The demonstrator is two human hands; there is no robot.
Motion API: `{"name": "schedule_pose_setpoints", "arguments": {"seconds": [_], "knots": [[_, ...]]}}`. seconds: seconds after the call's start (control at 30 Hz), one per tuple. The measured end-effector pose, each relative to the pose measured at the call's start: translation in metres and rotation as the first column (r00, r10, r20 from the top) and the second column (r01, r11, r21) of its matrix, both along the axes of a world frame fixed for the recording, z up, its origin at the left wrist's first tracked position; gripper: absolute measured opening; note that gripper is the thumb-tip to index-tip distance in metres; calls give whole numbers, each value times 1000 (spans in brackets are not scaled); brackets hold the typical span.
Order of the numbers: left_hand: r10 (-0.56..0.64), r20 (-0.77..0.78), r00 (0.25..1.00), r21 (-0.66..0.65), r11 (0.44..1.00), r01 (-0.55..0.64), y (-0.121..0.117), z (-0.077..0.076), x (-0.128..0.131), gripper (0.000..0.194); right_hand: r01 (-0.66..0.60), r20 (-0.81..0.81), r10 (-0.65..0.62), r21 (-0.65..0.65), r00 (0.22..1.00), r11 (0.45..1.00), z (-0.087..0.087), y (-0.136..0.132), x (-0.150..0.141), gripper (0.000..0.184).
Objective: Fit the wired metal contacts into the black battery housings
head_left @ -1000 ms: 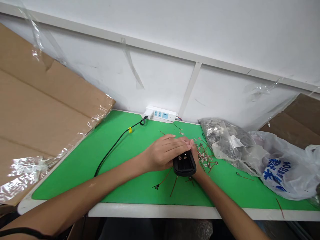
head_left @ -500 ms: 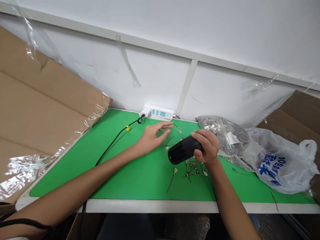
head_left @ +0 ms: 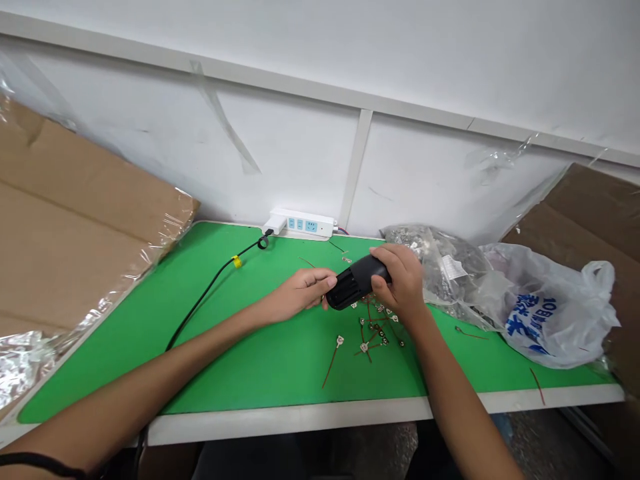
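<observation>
The work in hand looks partway along: the black casing (head_left: 369,272) is lifted off the worktop (head_left: 240,373) with the recess at its left end uncovered, while many small wired terminals (head_left: 365,347) lie loose beneath it and to its near side. None of those loose pieces is joined to the casing as far as can be seen, and whether any already sit inside the recess is too small and dark to tell, so how much is done cannot be counted; the recess being uncovered and the pieces lying loose suggest that it is unfinished. The casing is dark, matte and elongated with rounded ends; its right part is smooth and closed, its left part a hollow with narrow ridges running lengthwise. It is tilted, the left end lower and nearer, the right end higher and farther. The right hand (head_left: 400,277) is wrapped round the right part, fingers over the top and thumb on the near side. The left hand (head_left: 306,293) is narrow, thumb and fingers drawn together at the rim of the left end; whether they pinch the rim or a small piece cannot be told. To the right lies a clear bag (head_left: 467,297) of metal parts.
</observation>
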State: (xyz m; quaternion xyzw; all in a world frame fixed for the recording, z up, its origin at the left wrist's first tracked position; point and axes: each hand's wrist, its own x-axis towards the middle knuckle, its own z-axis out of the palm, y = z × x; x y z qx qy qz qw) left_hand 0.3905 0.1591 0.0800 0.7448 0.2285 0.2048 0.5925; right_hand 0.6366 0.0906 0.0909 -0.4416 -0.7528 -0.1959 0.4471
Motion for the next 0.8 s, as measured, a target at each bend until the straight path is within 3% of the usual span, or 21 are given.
{"name": "schedule_pose_setpoints", "arguments": {"seconds": [0.1,0.23,0.33,0.5,0.6,0.63,0.7,0.77,0.8], "knots": [[-3,63,998,-253,967,18,6,-6,3,46,9,-233,-51,-176,971,984,-5,7,1,52],[181,109,978,-291,946,-142,19,-12,2,46,2,-529,-203,-355,824,935,-8,17,11,56],[296,124,947,-304,920,-248,27,-15,1,47,-119,-541,-263,-570,799,813,-7,18,24,46],[422,176,889,-334,875,-350,29,-19,3,46,-371,-485,-78,-755,871,541,-5,13,30,28],[426,191,884,-347,872,-345,28,-22,4,45,-410,-458,-3,-799,889,440,-2,10,24,23],[426,194,883,-352,871,-343,28,-22,4,45,-396,-441,4,-804,898,443,-2,10,24,22],[438,197,877,-372,861,-347,28,-22,2,44,-268,-343,-43,-802,938,533,-4,10,27,19],[465,197,863,-400,842,-362,28,-22,1,41,-13,-158,-170,-766,973,643,-9,11,36,21],[480,198,855,-413,831,-372,28,-22,1,39,117,-60,-236,-737,970,666,-11,12,42,22]]}}
